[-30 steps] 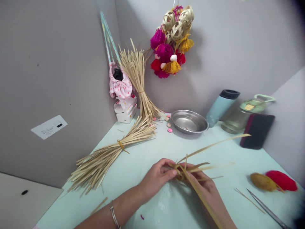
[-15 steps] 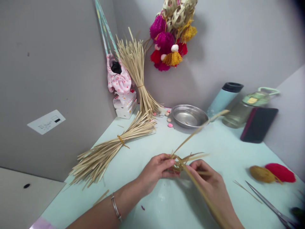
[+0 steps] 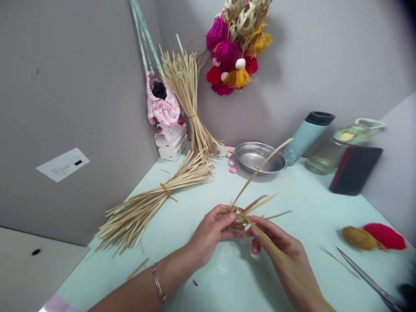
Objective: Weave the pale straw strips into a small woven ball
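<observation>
On the near side of the metal bowl (image 3: pixel 248 159), a hand has room to pass above the tabletop (image 3: pixel 305 199), though a long strip (image 3: pixel 256 172) slants up across that space. Low down, the lying bundle (image 3: pixel 147 208) bars the way left of the bowl; the tumbler (image 3: pixel 303 136), green bottle (image 3: pixel 326 154) and phone (image 3: pixel 355 171) crowd together to its right.

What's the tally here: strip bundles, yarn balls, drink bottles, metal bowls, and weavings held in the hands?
Strip bundles: 2
Yarn balls: 2
Drink bottles: 2
Metal bowl: 1
Held weaving: 1
Total: 8
</observation>
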Action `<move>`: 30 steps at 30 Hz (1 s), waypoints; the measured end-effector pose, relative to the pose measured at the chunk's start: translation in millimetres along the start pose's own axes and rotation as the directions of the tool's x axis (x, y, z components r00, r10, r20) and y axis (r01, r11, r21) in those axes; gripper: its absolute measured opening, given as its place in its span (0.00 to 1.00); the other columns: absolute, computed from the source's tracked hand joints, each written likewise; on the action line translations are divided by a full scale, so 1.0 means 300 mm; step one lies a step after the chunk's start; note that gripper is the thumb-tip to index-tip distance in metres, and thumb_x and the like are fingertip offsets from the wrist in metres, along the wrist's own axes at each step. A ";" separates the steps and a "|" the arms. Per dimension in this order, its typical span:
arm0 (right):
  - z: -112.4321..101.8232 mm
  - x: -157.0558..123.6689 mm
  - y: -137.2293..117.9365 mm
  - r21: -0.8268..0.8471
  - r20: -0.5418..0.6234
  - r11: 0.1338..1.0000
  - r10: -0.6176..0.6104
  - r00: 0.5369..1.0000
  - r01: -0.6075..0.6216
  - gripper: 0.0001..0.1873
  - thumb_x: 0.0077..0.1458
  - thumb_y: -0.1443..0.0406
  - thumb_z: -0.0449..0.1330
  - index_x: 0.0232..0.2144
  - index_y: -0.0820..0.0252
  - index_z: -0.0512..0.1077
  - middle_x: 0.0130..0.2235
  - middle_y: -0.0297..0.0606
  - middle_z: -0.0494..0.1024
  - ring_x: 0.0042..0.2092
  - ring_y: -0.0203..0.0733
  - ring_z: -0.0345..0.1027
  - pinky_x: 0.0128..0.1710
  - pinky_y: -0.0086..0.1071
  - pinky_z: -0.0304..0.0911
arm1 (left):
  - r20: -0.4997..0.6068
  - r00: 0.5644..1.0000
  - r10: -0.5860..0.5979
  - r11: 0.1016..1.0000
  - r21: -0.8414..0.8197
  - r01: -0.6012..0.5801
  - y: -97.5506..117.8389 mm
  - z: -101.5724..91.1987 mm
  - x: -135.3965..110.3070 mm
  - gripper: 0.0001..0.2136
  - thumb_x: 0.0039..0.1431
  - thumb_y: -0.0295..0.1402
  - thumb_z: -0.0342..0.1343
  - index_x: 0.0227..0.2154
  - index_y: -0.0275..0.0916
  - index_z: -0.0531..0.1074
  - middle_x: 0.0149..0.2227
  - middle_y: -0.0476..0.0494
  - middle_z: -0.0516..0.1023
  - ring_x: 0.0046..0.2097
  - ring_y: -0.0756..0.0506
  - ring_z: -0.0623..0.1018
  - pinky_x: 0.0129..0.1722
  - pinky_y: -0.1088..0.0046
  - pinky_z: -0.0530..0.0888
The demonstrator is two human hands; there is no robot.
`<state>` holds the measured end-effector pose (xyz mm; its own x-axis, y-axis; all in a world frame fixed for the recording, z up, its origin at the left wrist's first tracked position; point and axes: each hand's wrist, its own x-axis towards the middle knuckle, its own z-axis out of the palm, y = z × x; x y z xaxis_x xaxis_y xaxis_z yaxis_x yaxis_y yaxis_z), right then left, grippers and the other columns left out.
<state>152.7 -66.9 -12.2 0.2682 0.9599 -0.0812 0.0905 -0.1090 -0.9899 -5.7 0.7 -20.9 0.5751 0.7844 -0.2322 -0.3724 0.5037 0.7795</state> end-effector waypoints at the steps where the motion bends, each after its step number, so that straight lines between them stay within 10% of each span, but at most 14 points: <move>1: 0.001 -0.005 -0.001 0.003 0.006 1.000 0.001 1.000 -0.001 0.19 0.51 0.52 0.64 0.41 0.57 0.78 0.23 0.33 0.75 0.27 0.41 0.68 0.30 0.31 0.65 | 0.015 1.000 0.003 1.000 0.022 -0.003 0.001 0.002 -0.003 0.14 0.58 0.37 0.59 0.42 0.35 0.69 0.43 0.38 0.77 0.40 0.44 0.79 0.44 0.65 0.75; 11: -0.006 -0.017 -0.058 -0.171 0.086 0.985 0.015 0.996 0.000 0.25 0.59 0.50 0.55 0.17 0.58 0.65 0.21 0.31 0.64 0.28 0.39 0.58 0.30 0.30 0.55 | 0.017 0.994 0.110 0.992 0.057 -0.111 0.000 0.014 -0.015 0.16 0.54 0.35 0.63 0.45 0.38 0.70 0.52 0.38 0.71 0.49 0.41 0.76 0.49 0.62 0.74; 30: 0.004 -0.006 -0.068 -0.011 0.169 0.980 0.197 0.966 -0.198 0.21 0.46 0.53 0.67 0.16 0.59 0.65 0.17 0.27 0.59 0.22 0.33 0.49 0.23 0.29 0.48 | 0.104 0.975 0.195 0.945 0.245 -0.215 -0.002 0.008 -0.018 0.19 0.51 0.36 0.65 0.46 0.40 0.69 0.48 0.40 0.74 0.45 0.44 0.74 0.46 0.67 0.73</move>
<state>149.3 -66.1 8.0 0.1146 0.9492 -0.2932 0.0463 -0.2999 -0.9528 -6.7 -4.7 -18.7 0.5640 0.8256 -0.0139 -0.2974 0.2189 0.9293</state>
